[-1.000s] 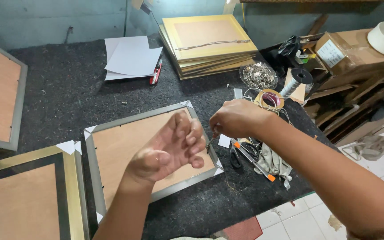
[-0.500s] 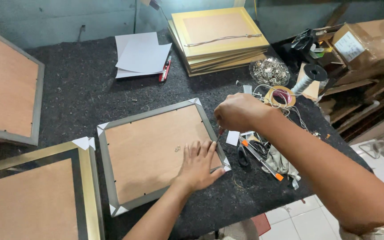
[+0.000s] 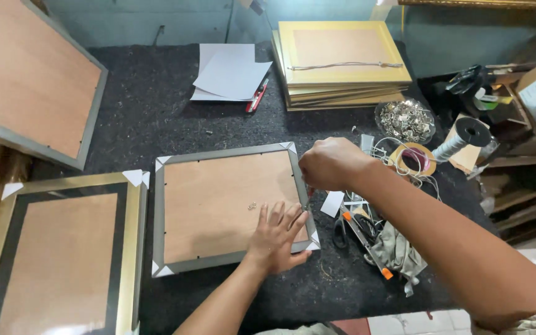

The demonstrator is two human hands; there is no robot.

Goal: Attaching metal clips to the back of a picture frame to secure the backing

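Observation:
A grey picture frame [image 3: 231, 208] lies face down on the dark felt table, its brown backing board up and white protectors on its corners. My left hand [image 3: 276, 239] rests flat on the board near the frame's lower right corner, fingers spread. My right hand [image 3: 329, 162] is closed above the frame's right edge, pinching a thin tool whose tip points down at that edge. A tiny metal piece [image 3: 252, 205] lies on the board just left of my left hand.
A gold and black frame [image 3: 63, 260] lies at the left, another grey frame [image 3: 32, 93] leans at the far left. A stack of gold frames [image 3: 342, 62] and white papers [image 3: 227, 74] sit at the back. Scissors, tape roll [image 3: 414, 159], string spool and a dish of hardware [image 3: 404, 118] crowd the right.
My left hand has come down from mid-air and now lies flat on the backing board. My right hand has moved slightly toward the frame's right edge.

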